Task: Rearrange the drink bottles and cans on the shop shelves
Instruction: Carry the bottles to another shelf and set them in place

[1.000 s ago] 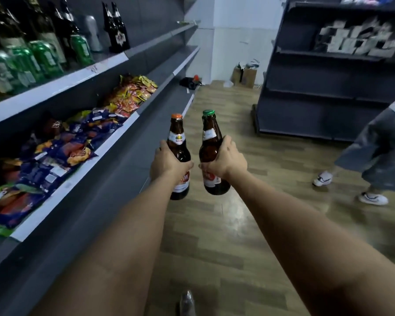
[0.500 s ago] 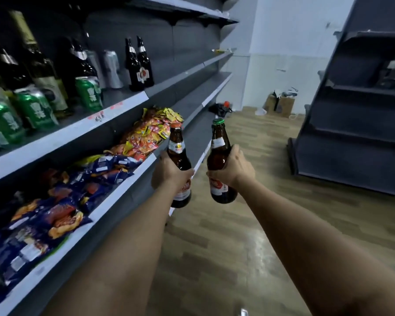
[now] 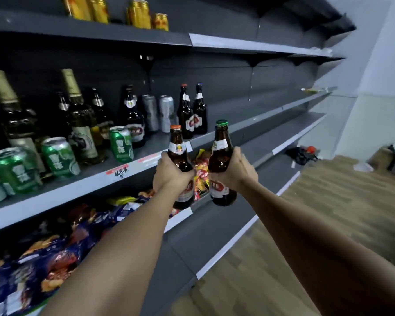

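Note:
My left hand [image 3: 170,173] grips a brown beer bottle with an orange cap [image 3: 178,148] around its body. My right hand [image 3: 234,171] grips a second brown bottle, this one with a green cap [image 3: 220,148]. Both bottles stand upright, side by side, in front of the grey drinks shelf [image 3: 89,179]. That shelf carries green cans [image 3: 121,144], tall dark bottles [image 3: 78,115], two silver cans [image 3: 151,112] and a pair of dark bottles with red labels [image 3: 192,112].
Gold cans [image 3: 138,13] stand on the top shelf. Snack bags [image 3: 55,249] fill the shelf below the drinks. The shelves run bare to the right. A wooden floor [image 3: 317,224] lies on the right, with a dark object [image 3: 302,153] and boxes near the far wall.
The view has swung left and up toward the shelves. Both hands have risen with their bottles and now hang level with the drinks shelf's edge.

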